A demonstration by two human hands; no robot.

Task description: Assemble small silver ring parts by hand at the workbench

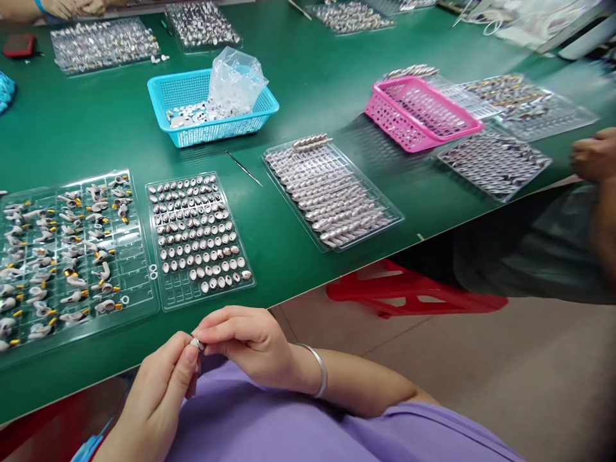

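White in the head view, a small part point(196, 344) sits near the table point(312, 67), pinched by the left hand point(161, 385) and right hand point(253, 340) together; they hide most of it. The big tray point(137, 266) runs off the left side. Another person's hand point(597, 156) looks blurry.

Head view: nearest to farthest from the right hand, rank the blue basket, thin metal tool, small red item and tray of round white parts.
From the right hand:
1. Tray of round white parts, just ahead, slightly left.
2. Thin metal tool, off the tray's far right corner.
3. Blue basket, past the tool.
4. Small red item, far left across the table.
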